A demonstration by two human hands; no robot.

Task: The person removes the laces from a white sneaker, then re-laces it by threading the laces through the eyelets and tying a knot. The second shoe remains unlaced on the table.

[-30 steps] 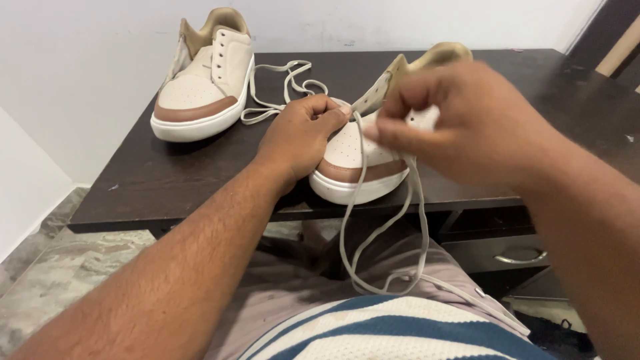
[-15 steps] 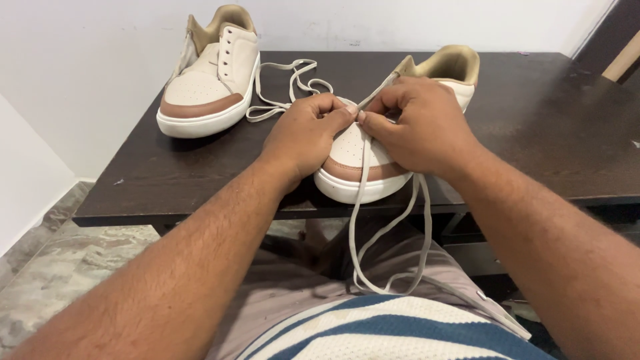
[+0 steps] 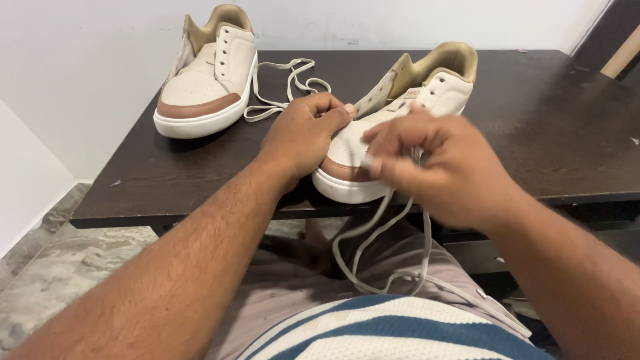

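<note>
Now the dark wooden table (image 3: 533,133) fills the upper half of the view, set against a plain white wall. On it, at about eleven o'clock, lies the far sneaker (image 3: 203,80), cream with a brown toe band and tan lining, unlaced, its loose lace (image 3: 287,83) curled just beside it. The near sneaker (image 3: 427,93), of the same colours, sits at the table's near edge around twelve o'clock.

The left hand (image 3: 303,137) has stayed where it was half a second ago, fingers curled and closed down on the toe of the near sneaker, pinning it. The right hand (image 3: 443,170) has changed: it was pressed against the left at the toe, and it has since drawn back toward five o'clock, off the shoe. Its fingers are half curled and pinch the cream shoelace (image 3: 373,247), which runs up toward the shoe and hangs in long loops over the lap, down to the striped blue and white shirt (image 3: 400,330). Judging by that pull, slack is being drawn through an eyelet, with most of the lacing not yet done.

The only label in sight is a small tan rectangular tag (image 3: 411,93) on the tongue of the near sneaker; no packages or signs show.
</note>
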